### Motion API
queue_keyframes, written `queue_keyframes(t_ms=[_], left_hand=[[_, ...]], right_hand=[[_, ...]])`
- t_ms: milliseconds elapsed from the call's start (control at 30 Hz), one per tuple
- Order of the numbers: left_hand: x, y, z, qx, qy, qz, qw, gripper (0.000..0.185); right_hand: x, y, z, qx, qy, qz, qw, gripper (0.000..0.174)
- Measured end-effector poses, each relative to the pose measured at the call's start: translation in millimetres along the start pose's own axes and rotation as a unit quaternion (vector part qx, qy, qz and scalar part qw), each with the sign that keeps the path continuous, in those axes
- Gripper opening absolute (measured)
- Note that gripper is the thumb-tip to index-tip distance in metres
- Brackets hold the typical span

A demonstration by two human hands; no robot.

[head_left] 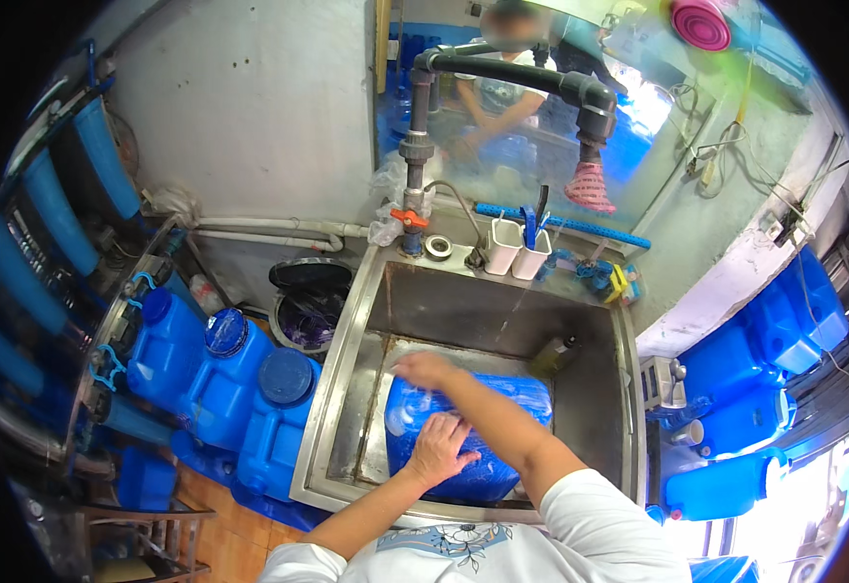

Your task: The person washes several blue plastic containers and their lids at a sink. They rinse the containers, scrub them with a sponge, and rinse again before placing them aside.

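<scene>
A large blue plastic container (494, 444) lies on its side in the stainless steel sink (366, 415), its surface wet with whitish, foam-like streaks. My left hand (439, 448) rests on the container's upper side, thumb spread, gripping nothing. Crossing over from the right, my right hand (424, 370) is at the container's far left edge with its fingers curled. Blur and the angle hide whether anything is inside that hand. A bottle of yellowish liquid (554, 355) stands in the sink's far right corner.
Blue jugs (250, 408) stand left of the sink; more blue containers (723, 481) are on the right. A dark pipe faucet (512, 71) with an orange valve handle (409, 218) arches above. White brush holders (503, 246) line the back ledge. A mirror (424, 131) reflects a person.
</scene>
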State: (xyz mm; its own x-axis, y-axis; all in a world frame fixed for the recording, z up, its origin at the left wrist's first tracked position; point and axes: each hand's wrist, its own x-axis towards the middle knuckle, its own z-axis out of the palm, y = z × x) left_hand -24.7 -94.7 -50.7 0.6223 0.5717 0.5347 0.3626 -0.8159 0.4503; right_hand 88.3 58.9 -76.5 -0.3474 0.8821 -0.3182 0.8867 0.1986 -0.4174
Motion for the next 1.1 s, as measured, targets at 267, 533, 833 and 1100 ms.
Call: queue_keyframes(t_ms=[267,533,833,1100], left_hand=[[11.4,9.8,-8.7,-0.006,-0.024,-0.028,0.999,0.073],[60.1,9.4,35.2,0.135,-0.123,-0.044,0.982,0.100],[88.4,-73.5,76.1,0.068,-0.093,-0.106,0.988,0.052],[87.8,-74.9,75.2,0.087,-0.083,-0.080,0.990,0.038]], right_hand=[[-163.3,213.1,-5.9,0.310,0.034,0.385,0.869,0.049],[-195.4,173.6,166.8,0.371,0.300,0.507,0.718,0.056],[-178.9,89.1,54.8,0.175,0.629,0.173,0.738,0.038],[-226.2,109.1,96.7,0.183,0.430,-0.045,0.883,0.043]])
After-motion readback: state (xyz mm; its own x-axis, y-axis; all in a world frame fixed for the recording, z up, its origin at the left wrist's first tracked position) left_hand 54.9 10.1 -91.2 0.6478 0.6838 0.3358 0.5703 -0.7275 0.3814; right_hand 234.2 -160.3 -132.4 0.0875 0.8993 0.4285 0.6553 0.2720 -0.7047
